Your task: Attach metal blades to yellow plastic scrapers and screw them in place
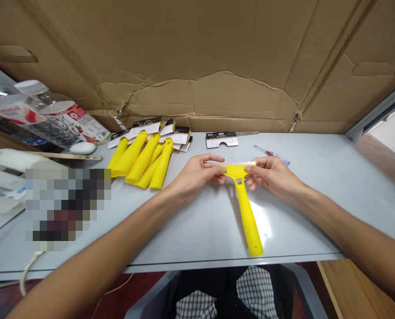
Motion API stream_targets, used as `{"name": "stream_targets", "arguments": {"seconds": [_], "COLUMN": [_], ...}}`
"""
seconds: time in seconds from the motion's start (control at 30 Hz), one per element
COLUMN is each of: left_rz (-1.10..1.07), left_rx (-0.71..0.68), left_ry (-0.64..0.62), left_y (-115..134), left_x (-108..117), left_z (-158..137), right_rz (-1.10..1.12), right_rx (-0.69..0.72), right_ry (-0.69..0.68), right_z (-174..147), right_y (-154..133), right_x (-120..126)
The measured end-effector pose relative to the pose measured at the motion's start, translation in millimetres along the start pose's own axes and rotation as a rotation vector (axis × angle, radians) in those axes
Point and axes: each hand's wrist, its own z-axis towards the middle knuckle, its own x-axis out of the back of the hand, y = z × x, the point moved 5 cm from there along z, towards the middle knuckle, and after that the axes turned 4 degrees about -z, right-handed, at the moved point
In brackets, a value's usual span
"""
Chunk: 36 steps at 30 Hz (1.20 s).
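Observation:
A yellow scraper (247,212) is held by its wide head over the grey table, its handle pointing toward me. A thin metal blade (239,163) shows along the head's far edge. My left hand (202,172) pinches the head's left end between thumb and fingers, with the index finger stretched out above it. My right hand (270,173) grips the right end, thumb on top near a screw hole. Beyond the scraper lies a black-and-white card sleeve (222,141) with a half-round notch. To its right rests a small screwdriver (270,153) with a clear handle.
Several yellow scrapers (141,157) with card sleeves are piled at the left. Plastic bottles (74,119), a white oval object (83,148) and a blurred-out item (67,208) with a cable stand further left. A cardboard wall (197,53) closes off the back of the table (191,235).

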Motion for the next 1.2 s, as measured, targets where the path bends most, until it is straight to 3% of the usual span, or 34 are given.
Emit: {"name": "stream_targets", "arguments": {"seconds": [0.17,0.4,0.63,0.77,0.9,1.0,1.1,1.2], "left_rz": [-0.042,-0.064,-0.051,-0.008,0.17,0.448,0.713,0.823], "left_rx": [0.04,0.016,-0.085,-0.101,-0.176,-0.279,-0.379,-0.444], "left_ry": [-0.041,0.009,0.048,0.072,0.122,0.066,0.07,0.086], "left_y": [-4.4,-6.4,-3.8,-1.7,1.1,1.2,-0.6,-2.2], "left_x": [-2.2,-2.2,1.9,0.6,-3.2,-13.2,-21.2,-25.0], "left_z": [0.6,2.3,3.0,0.8,-8.0,-18.7,-28.0,-31.3], "right_rz": [0.003,0.041,0.026,0.04,0.091,0.127,0.139,0.129], "right_rx": [0.007,-0.004,-0.086,-0.07,-0.049,-0.035,-0.031,-0.034], "right_ry": [0.01,0.019,-0.143,-0.056,0.025,0.069,0.07,0.048], "right_z": [1.1,3.4,1.3,2.8,5.0,4.9,3.6,2.6], "right_y": [1.7,3.7,6.2,7.2,6.9,5.1,4.8,6.6], "right_x": [-0.3,-1.7,-7.3,-4.7,-1.4,-0.8,-2.8,-5.2]}}
